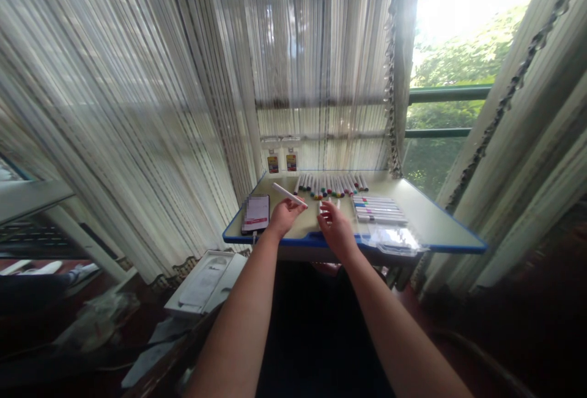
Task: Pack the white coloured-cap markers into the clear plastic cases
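Observation:
My left hand [285,216] is shut on a white marker [288,194], which it holds slanted above a pale desk with a blue edge [426,217]. My right hand [337,230] is beside it, with its fingers curled at a thin white stick [328,213], probably another marker. I cannot tell whether those fingers grip it. A row of several colour-capped markers [331,186] lies just beyond both hands. To the right of my right hand is a set of markers in clear packaging [378,210].
A phone [255,213] with a blurred screen lies at the desk's left. A crumpled clear plastic wrapper [394,239] sits on the front edge. A white box [206,282] is below left. Sheer striped curtains [137,98] hang behind, beside a window with a green railing [449,93].

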### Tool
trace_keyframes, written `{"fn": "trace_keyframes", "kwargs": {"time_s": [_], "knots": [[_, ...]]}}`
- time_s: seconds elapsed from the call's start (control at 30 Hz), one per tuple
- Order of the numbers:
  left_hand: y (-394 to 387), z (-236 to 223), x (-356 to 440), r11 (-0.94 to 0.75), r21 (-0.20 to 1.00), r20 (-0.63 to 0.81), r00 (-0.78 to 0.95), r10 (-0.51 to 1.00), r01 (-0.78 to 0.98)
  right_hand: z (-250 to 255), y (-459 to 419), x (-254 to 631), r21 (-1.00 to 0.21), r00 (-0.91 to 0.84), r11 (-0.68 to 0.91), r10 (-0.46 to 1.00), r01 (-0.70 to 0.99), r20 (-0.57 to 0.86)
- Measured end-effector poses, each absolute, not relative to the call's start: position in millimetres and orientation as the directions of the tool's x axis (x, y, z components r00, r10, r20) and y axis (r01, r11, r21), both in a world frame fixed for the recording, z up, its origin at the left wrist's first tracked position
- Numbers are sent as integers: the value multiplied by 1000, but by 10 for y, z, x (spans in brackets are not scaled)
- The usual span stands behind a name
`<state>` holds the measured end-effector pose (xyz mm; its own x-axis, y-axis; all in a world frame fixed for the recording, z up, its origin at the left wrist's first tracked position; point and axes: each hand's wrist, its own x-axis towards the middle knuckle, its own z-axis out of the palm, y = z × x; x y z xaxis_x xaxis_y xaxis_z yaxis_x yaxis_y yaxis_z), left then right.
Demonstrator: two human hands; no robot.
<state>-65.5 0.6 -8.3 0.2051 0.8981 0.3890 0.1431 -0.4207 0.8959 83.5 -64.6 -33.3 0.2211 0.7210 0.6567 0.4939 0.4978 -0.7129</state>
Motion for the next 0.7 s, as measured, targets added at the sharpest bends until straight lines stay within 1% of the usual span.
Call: {"fn": "trace_keyframes", "kwargs": {"time_s": [0.1, 0.17, 0.27, 0.43, 0.7], "knots": [[-22, -61, -675, -394, 916, 369, 228, 901, 75, -319, -649, 818, -649, 175, 464, 717, 603, 675], [-40, -49, -690, -360, 932, 338, 270, 901, 34, -316, -651, 815, -612, 154, 460, 706, 643, 692], [-62, -29, -706, -332, 943, 307, 320, 896, 25, -318, -661, 818, -591, 141, 476, 689, 651, 711], [-108, 34, -715, -341, 937, 282, 411, 867, 76, -312, -693, 811, -575, 133, 517, 660, 634, 740], [-123, 49, -736, -350, 936, 287, 525, 801, 24, -285, -742, 798, -500, 75, 556, 616, 664, 784]]}}
